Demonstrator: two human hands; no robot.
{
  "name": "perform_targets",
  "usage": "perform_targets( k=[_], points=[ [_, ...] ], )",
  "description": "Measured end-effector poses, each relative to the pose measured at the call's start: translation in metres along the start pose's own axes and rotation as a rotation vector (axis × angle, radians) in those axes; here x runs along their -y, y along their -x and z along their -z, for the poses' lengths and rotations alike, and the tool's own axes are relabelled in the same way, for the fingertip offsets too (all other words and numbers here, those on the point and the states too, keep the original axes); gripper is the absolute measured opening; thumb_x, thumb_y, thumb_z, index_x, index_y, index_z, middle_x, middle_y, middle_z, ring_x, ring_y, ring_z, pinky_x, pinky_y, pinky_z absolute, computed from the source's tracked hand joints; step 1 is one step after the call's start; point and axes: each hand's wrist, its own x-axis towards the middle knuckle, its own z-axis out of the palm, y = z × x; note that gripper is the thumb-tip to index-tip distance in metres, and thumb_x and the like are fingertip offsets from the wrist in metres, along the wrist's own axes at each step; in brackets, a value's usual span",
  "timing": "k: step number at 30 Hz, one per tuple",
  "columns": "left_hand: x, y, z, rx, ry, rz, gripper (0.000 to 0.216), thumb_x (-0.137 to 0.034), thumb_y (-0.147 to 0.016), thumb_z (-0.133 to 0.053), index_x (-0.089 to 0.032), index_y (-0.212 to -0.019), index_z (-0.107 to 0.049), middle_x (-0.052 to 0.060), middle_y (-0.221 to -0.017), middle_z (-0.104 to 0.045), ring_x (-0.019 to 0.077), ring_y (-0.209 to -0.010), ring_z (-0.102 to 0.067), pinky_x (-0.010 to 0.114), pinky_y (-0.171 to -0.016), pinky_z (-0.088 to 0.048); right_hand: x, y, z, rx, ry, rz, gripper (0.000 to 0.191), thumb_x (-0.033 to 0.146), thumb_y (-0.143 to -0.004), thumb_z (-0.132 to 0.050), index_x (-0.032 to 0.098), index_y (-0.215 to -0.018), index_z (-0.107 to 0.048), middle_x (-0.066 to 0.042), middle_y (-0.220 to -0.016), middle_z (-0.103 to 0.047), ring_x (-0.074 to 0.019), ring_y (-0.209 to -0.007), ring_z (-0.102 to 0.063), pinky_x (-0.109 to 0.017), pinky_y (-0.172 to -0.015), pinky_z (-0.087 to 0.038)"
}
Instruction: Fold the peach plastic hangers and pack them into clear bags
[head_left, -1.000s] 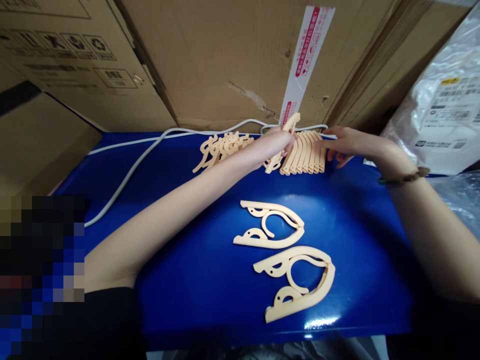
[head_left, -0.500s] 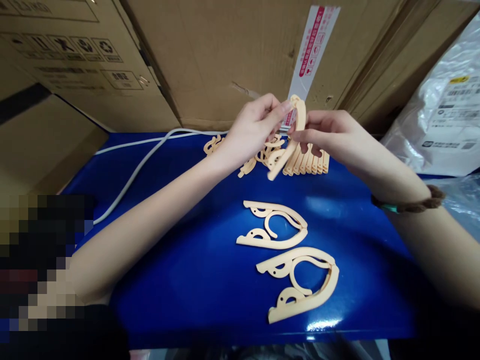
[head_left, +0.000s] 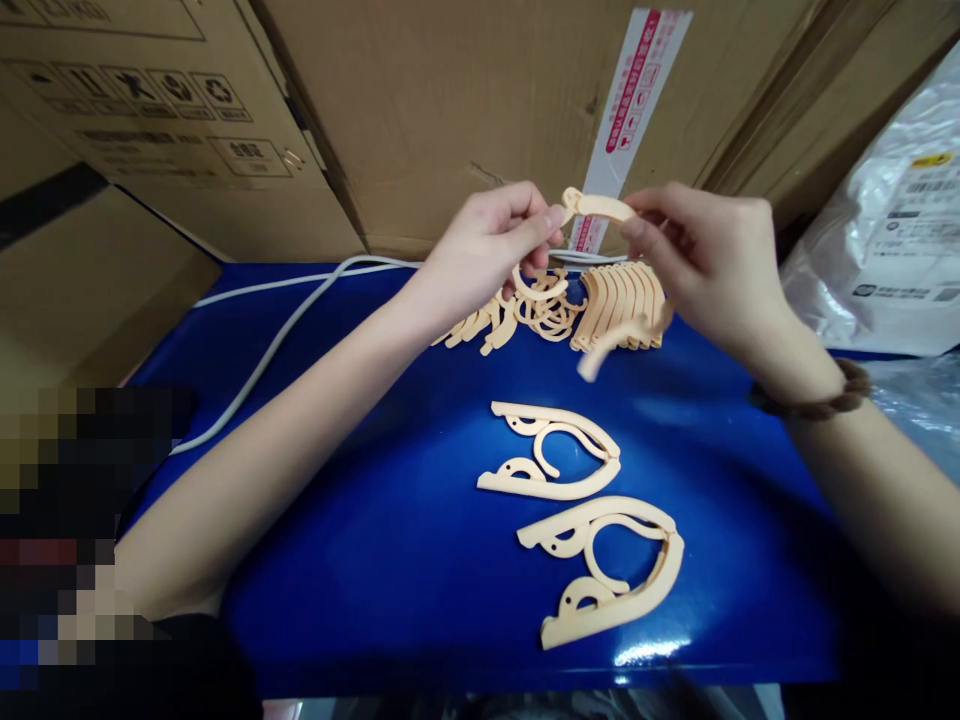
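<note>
My left hand [head_left: 491,245] and my right hand [head_left: 712,260] are raised above the blue table [head_left: 375,540], both pinching cream plastic hanger pieces. The left fingers hold the end of a curved arm piece [head_left: 596,206], and a hook piece [head_left: 536,290] hangs under that hand. The right hand grips the arm piece's other end; a blurred second arm piece [head_left: 615,345] sticks out below its palm. Behind the hands lie a row of arm pieces [head_left: 630,300] and a heap of hook pieces [head_left: 499,320]. Two folded hangers [head_left: 555,452] [head_left: 607,565] lie flat in front.
Cardboard boxes [head_left: 450,110] wall off the back and left. A white cable [head_left: 277,335] runs across the table's far left. A white plastic bag [head_left: 900,230] sits at the right, by the table's edge.
Both hands went from the piles at the back of the table up into the air with hanger pieces. Since half a second ago the held arm piece has turned from upright to nearly level.
</note>
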Motion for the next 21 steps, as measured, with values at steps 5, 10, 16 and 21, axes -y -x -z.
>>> perform_targets(
  k=[5,10,16,21],
  points=[
    [0.01,0.006,-0.007,-0.036,-0.183,-0.113,0.035,-0.027,-0.104,-0.049,-0.021,-0.069,-0.047,0.0,-0.068,-0.045,0.0162,-0.082,-0.057,0.024,-0.073,-0.039,-0.007,0.0,-0.02,0.095,0.316,0.021,0.03,0.032,-0.101,-0.041,0.021,-0.112,-0.067,-0.009,-0.086,-0.068,-0.0273,-0.092,-0.065,-0.038,-0.086,-0.05],
    [0.031,0.007,-0.014,-0.035,-0.291,-0.21,0.027,-0.028,-0.105,-0.044,-0.024,-0.079,-0.048,-0.001,-0.07,-0.048,0.017,-0.075,-0.054,0.027,-0.076,-0.035,-0.006,-0.005,-0.016,0.163,-0.313,-0.128,0.03,0.038,-0.102,-0.041,0.022,-0.095,-0.066,-0.002,-0.067,-0.056,-0.0165,-0.064,-0.054,-0.031,-0.072,-0.048],
    [0.067,-0.022,-0.029,0.075,-0.295,-0.037,0.028,-0.019,-0.103,-0.041,-0.023,-0.076,-0.046,-0.002,-0.063,-0.052,0.016,-0.061,-0.051,0.029,-0.066,-0.033,0.003,-0.005,-0.006,0.028,-0.637,-0.295,0.025,0.032,-0.101,-0.041,0.024,-0.099,-0.065,0.001,-0.063,-0.049,-0.0118,-0.055,-0.042,-0.025,-0.061,-0.041],
    [0.082,-0.045,-0.029,0.079,-0.356,0.04,0.035,-0.014,-0.093,-0.053,-0.022,-0.06,-0.048,-0.002,-0.055,-0.049,0.0141,-0.055,-0.043,0.03,-0.062,-0.029,0.004,-0.006,-0.008,0.015,-0.683,-0.281,0.017,0.03,-0.096,-0.043,0.025,-0.104,-0.057,0.003,-0.062,-0.055,-0.0124,-0.053,-0.046,-0.023,-0.053,-0.035]
  ],
)
